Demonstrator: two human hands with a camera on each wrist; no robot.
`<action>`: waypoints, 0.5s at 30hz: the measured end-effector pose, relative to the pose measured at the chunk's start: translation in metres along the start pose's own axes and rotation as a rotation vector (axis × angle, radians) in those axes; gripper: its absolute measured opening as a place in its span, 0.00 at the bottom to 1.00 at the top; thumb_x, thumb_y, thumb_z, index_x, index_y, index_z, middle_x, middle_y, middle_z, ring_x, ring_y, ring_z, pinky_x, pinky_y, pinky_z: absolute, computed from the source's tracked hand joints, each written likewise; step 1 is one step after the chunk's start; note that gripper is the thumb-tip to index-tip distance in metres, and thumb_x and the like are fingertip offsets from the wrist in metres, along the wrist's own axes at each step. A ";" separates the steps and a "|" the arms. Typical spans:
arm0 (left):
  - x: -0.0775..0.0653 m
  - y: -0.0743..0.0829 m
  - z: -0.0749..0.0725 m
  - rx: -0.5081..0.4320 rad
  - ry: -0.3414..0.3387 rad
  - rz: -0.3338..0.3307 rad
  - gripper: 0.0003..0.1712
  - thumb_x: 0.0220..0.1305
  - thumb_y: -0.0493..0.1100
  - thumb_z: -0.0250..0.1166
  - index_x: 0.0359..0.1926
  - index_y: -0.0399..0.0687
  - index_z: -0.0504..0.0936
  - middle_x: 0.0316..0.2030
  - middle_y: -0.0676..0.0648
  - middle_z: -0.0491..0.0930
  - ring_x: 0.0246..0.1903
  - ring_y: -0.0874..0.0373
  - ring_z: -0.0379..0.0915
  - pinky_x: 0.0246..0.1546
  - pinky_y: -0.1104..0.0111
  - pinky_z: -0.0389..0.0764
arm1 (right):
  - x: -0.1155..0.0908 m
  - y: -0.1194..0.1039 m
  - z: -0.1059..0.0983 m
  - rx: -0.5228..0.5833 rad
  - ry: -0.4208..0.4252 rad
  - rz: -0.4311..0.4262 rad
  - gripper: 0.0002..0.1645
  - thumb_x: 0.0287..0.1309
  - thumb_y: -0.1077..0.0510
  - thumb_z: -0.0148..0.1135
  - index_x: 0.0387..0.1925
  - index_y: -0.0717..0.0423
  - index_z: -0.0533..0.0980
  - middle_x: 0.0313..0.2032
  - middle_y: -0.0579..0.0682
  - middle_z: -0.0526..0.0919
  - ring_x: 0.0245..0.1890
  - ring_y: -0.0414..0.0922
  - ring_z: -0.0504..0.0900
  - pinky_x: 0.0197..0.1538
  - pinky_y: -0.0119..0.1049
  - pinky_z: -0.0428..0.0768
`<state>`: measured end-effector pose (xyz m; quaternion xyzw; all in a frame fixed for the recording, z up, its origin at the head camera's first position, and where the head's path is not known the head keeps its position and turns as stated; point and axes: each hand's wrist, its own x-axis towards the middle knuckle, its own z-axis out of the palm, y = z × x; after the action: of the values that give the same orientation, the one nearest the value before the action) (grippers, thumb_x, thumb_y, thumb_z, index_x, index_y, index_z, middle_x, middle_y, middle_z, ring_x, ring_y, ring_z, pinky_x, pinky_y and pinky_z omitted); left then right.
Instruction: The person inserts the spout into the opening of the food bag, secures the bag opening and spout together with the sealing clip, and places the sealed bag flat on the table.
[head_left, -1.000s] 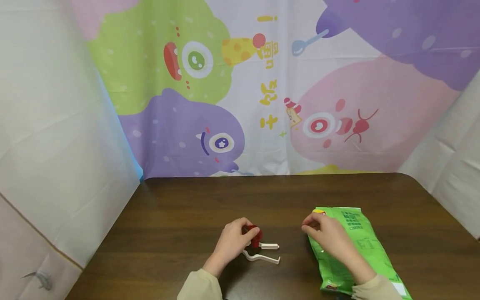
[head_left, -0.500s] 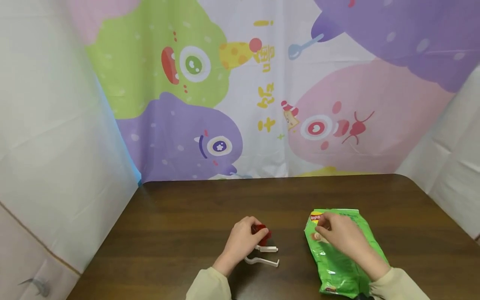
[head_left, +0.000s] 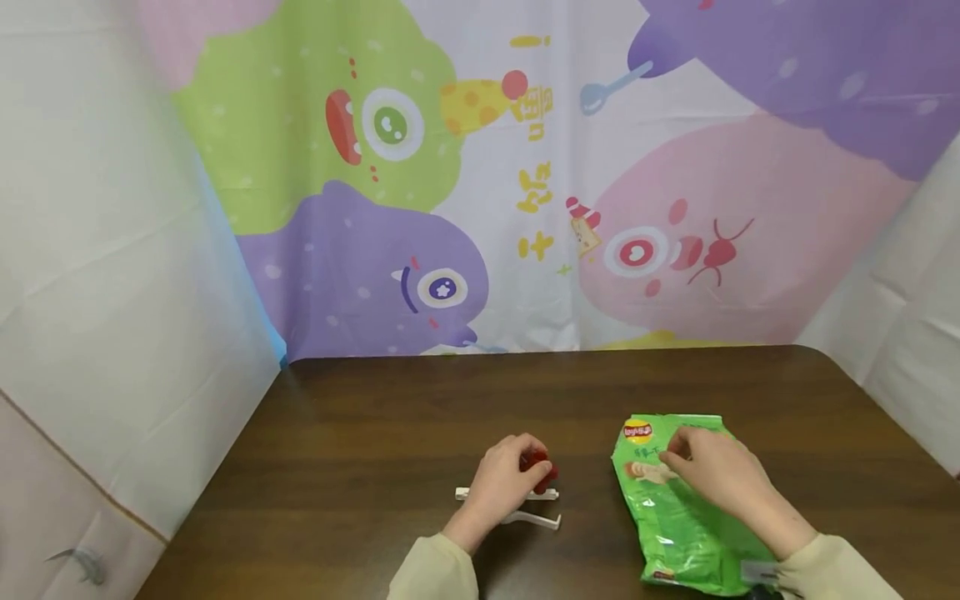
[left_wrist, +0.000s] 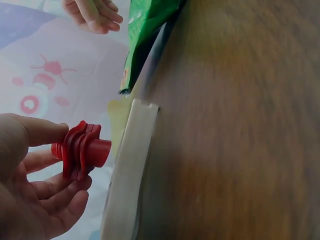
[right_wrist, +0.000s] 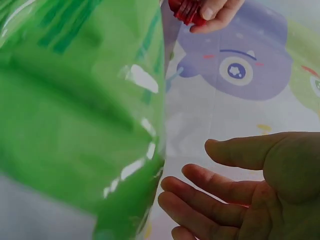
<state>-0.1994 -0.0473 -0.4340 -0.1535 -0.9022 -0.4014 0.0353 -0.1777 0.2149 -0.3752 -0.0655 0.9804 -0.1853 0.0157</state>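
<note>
My left hand (head_left: 501,479) pinches a small red ridged plastic piece (left_wrist: 82,150) between thumb and fingers, and a short round tube sticks out of its end. Beneath that hand lie a straight white plastic bar (head_left: 543,494) and a thin curved white strip (head_left: 536,520) with a hooked tip; the hand covers part of both. To the right, my right hand (head_left: 727,475) hovers over a green Lay's chip bag (head_left: 660,533). In the right wrist view its fingers (right_wrist: 220,207) are loosely spread, holding nothing, beside the bag.
A dark wooden table (head_left: 360,433) carries everything. Behind it hangs a cartoon-printed cloth (head_left: 525,308), and plain white cloth (head_left: 112,250) closes off the sides. A small dark object (head_left: 763,592) shows at the bag's near edge.
The left hand has shifted right with the red piece, uncovering the white bar's left end. My right hand has also drawn rightward, showing more of the bag's printed front.
</note>
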 end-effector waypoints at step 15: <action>0.010 0.016 0.008 0.065 -0.016 -0.006 0.09 0.56 0.51 0.62 0.32 0.52 0.77 0.26 0.57 0.75 0.25 0.66 0.68 0.26 0.74 0.69 | 0.004 0.033 -0.012 -0.045 -0.057 0.064 0.18 0.56 0.48 0.57 0.38 0.59 0.76 0.34 0.54 0.81 0.25 0.45 0.76 0.23 0.41 0.71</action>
<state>-0.2039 -0.0291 -0.4264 -0.1529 -0.9154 -0.3709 0.0317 -0.1863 0.2489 -0.3756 -0.0394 0.9851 -0.1606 0.0479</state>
